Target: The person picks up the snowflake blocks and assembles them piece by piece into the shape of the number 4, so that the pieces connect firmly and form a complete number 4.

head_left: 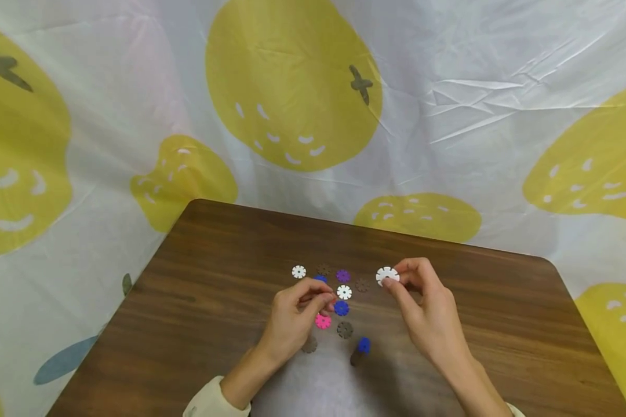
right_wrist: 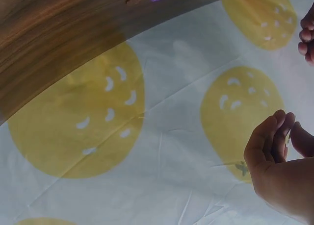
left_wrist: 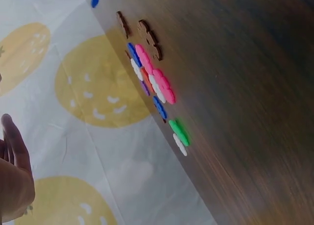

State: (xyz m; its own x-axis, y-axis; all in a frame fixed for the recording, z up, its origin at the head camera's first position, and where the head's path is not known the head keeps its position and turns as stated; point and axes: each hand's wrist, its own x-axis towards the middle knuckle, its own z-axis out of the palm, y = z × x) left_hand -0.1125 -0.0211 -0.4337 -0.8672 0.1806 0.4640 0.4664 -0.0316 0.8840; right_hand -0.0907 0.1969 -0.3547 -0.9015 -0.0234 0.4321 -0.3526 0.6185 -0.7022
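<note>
My right hand (head_left: 434,313) pinches a white notched plastic disc (head_left: 387,273) between thumb and fingers, above the table's right half. In the right wrist view, the same hand (right_wrist: 279,156) shows the disc as a thin edge at its fingertips. My left hand (head_left: 292,315) hovers over the scattered discs with loosely bent fingers and no piece visible in them; it hides some of the discs. Close to it are a pink disc (head_left: 323,321), a blue disc (head_left: 341,308) and a white disc (head_left: 344,292). A blue disc (head_left: 364,346) stands joined to a brown one (head_left: 355,357).
More discs lie on the brown wooden table (head_left: 229,255): a white one (head_left: 299,271), a purple one (head_left: 342,275), several brown ones (head_left: 345,330), and a green one (left_wrist: 179,132). A white cloth with yellow fruit prints (head_left: 292,81) hangs behind the table's far edge.
</note>
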